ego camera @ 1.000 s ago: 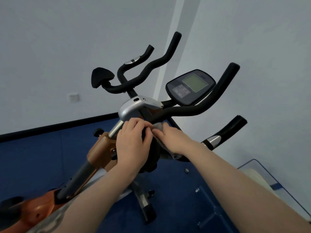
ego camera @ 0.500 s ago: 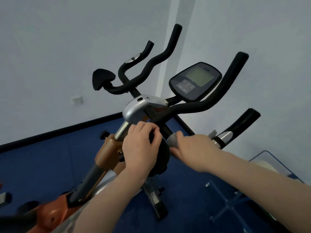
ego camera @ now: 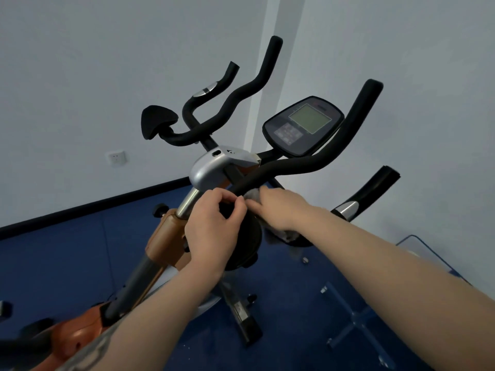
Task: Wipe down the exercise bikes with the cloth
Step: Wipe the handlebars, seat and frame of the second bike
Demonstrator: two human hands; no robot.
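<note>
Head view, single entry.

Exercise bike (ego camera: 214, 172): orange frame, chrome stem, silver-grey clamp housing at the top of the stem; stands on a blue floor (ego camera: 53, 263) in the corner of a room with pale walls.

Handlebars (ego camera: 308, 167): black foam-covered, several curved horns rising toward the walls; the nearest right-hand horn carries a chrome band.

Console (ego camera: 304, 124): dark oval housing with a greenish-grey screen and a button pad below it, mounted behind the handlebars, tilted toward the camera.

Elbow pad (ego camera: 158, 121): black, at the left end of the bars.

Cloth (ego camera: 253, 195): grey, bunched, pressed against the underside of the black handlebar just right of the stem; a further fold shows below the right wrist (how much hangs there cannot be told).

Right hand (ego camera: 281, 207): fingers curled over the cloth, gripping it against the bar.

Left hand (ego camera: 214, 228): fingers curled round a black part of the bike just below the clamp housing, thumb and fingertips nearly meeting, touching the cloth's edge beside the right hand.

Left forearm: bears a dark tattoo near the bottom edge.

Wall socket (ego camera: 116, 158): white, on the left wall above a black skirting strip.

Glass table (ego camera: 417, 247): clear top with a metal frame beneath, at the right edge.
</note>
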